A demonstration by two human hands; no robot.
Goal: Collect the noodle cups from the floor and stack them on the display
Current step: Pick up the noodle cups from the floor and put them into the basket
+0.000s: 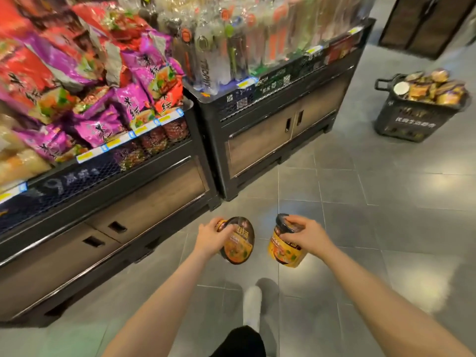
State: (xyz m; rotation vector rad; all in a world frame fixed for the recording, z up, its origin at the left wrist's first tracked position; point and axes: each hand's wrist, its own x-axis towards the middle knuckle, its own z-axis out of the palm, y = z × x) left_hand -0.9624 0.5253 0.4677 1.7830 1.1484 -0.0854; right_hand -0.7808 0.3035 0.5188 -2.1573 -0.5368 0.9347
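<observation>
My left hand [210,238] grips a yellow and orange noodle cup [240,242] by its rim, tilted so its dark printed lid faces me. My right hand [307,235] holds a second yellow noodle cup [284,251] from above, fingers curled over its dark lid. Both cups hang in the air above the grey tiled floor, in front of me. A black basket [412,119] heaped with several more noodle cups [438,88] stands on the floor at the far right. The display [144,176], a black stand with mesh front, runs along my left.
The near display section is piled with purple and red noodle bags [103,99]; the far section [283,99] holds clear packs of noodles. Cabinet doors sit under both. A dark cabinet [422,24] stands at the top right. My white shoe [252,305] is on the open tiled floor.
</observation>
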